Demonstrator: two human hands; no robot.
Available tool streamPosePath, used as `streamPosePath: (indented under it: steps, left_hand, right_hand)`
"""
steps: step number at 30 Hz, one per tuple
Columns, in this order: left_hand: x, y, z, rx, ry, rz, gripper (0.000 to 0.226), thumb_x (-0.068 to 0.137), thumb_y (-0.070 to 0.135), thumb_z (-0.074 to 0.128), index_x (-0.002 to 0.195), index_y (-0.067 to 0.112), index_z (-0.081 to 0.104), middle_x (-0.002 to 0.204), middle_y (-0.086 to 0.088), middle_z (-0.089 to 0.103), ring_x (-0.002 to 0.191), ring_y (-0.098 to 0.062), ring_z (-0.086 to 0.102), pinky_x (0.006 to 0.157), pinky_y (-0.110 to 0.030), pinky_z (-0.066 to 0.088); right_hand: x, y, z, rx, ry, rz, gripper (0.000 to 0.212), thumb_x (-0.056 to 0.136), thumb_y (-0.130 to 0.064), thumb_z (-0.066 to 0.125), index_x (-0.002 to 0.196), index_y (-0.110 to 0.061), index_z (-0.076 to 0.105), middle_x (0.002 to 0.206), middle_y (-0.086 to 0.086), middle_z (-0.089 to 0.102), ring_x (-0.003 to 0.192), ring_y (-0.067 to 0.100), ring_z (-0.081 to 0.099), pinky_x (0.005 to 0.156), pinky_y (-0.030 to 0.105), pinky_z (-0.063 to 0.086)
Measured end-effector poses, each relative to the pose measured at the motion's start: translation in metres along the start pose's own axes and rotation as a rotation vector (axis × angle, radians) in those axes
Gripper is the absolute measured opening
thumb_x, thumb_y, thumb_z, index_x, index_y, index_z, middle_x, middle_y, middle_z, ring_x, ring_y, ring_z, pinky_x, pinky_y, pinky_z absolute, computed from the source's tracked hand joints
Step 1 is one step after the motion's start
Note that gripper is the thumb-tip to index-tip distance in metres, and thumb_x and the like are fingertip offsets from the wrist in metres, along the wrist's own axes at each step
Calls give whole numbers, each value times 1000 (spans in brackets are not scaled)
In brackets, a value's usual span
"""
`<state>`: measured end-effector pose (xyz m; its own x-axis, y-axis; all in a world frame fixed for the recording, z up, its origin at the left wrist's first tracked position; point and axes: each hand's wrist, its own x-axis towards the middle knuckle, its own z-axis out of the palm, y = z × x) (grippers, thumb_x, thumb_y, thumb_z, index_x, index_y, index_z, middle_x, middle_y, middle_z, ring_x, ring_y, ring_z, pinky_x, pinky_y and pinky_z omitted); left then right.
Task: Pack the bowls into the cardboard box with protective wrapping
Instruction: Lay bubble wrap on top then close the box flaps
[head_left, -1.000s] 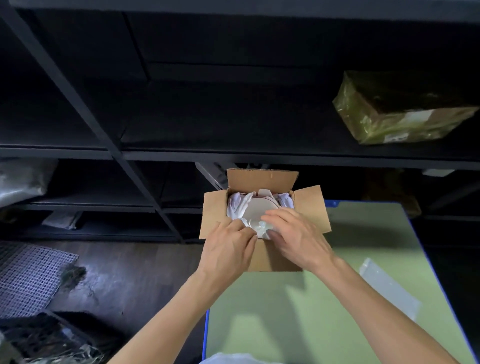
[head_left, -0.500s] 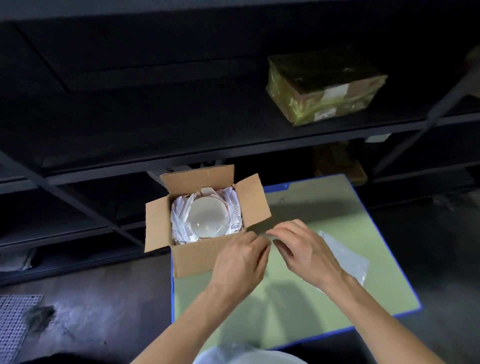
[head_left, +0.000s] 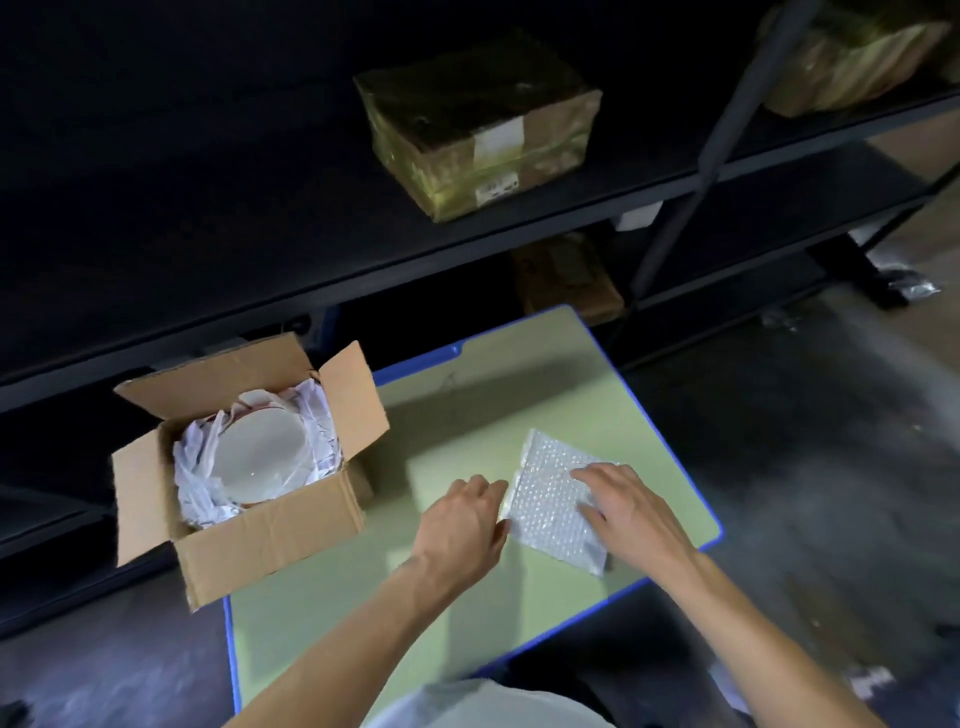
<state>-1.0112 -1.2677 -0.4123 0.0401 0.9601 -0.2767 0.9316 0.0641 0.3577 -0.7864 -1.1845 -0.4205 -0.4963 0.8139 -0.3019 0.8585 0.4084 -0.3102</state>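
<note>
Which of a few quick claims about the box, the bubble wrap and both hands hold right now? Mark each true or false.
1. The cardboard box stands open with a bowl inside. True.
2. The bubble wrap sheet lies in the box. False: it lies on the green table, right of the box.
3. The right hand rests on the sheet. True.
4. The left hand holds a bowl. False: it is at the sheet's left edge, holding no bowl.

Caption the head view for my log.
Left hand and right hand on bubble wrap beside the open cardboard box holding a bowl.
</note>
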Motion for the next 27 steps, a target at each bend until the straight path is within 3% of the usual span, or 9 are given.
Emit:
streamPosePath:
  steps: [6, 10, 12, 15, 17, 20, 23, 27]
  left_hand:
    - [29, 14, 20, 32, -74, -50, 45, 96, 37, 54, 136, 20, 42, 124, -2, 54, 110, -23, 52, 81, -35, 48]
    - [35, 19, 36, 16, -138, -88, 60, 94, 37, 60, 143, 19, 31, 130, -2, 48, 114, -23, 50, 84, -35, 48]
    - [33, 20, 43, 11, -143, -100, 63, 93, 38, 63, 143, 19, 29, 129, -2, 47, 112, -22, 50, 84, -34, 48]
    - [27, 17, 52, -8, -123, -131, 67, 92, 37, 65, 144, 19, 27, 128, -1, 45, 111, -21, 49, 84, -33, 48]
    - [20, 14, 55, -40, -113, -171, 65, 91, 34, 66, 142, 20, 29, 127, -1, 43, 108, -21, 48, 82, -33, 48]
    - [12, 8, 59, -88, -95, -223, 55, 89, 24, 65, 134, 20, 34, 124, -1, 43, 103, -21, 47, 77, -33, 49]
    - [4, 3, 60, -129, -74, -263, 51, 89, 21, 64, 132, 20, 36, 122, -1, 43, 104, -22, 47, 76, -34, 50]
    - [-4, -8, 59, -176, -68, -298, 59, 92, 28, 62, 141, 21, 31, 125, -2, 41, 111, -22, 45, 79, -35, 52]
  right_hand:
    - [14, 33, 8, 10, -85, 98, 65, 94, -34, 62, 151, -20, 33, 153, -2, 35, 138, 21, 32, 102, 40, 46]
    - [27, 39, 16, 3, -154, 125, 81, 91, -38, 64, 156, -15, 20, 162, 5, 21, 146, 25, 19, 112, 41, 35]
    - [31, 39, 22, -29, -178, 145, 88, 89, -42, 66, 156, -14, 16, 161, 7, 19, 143, 29, 21, 111, 41, 36]
    - [31, 32, 32, -113, -132, 154, 93, 86, -48, 69, 155, -13, 17, 147, 8, 30, 129, 30, 34, 103, 38, 41]
    - [29, 24, 39, -117, -103, 167, 87, 83, -45, 72, 150, -13, 26, 133, 8, 41, 119, 28, 40, 97, 38, 44]
    - [28, 10, 45, 11, -81, 235, 60, 78, -24, 71, 129, -13, 42, 116, 4, 40, 105, 27, 44, 86, 36, 46]
    - [28, -6, 47, 99, -135, 246, 40, 81, -15, 65, 114, -14, 42, 111, 2, 35, 98, 28, 52, 77, 36, 48]
    - [31, -23, 38, 273, -239, 217, 34, 84, -21, 64, 109, -20, 41, 101, 0, 58, 84, 24, 63, 67, 38, 51]
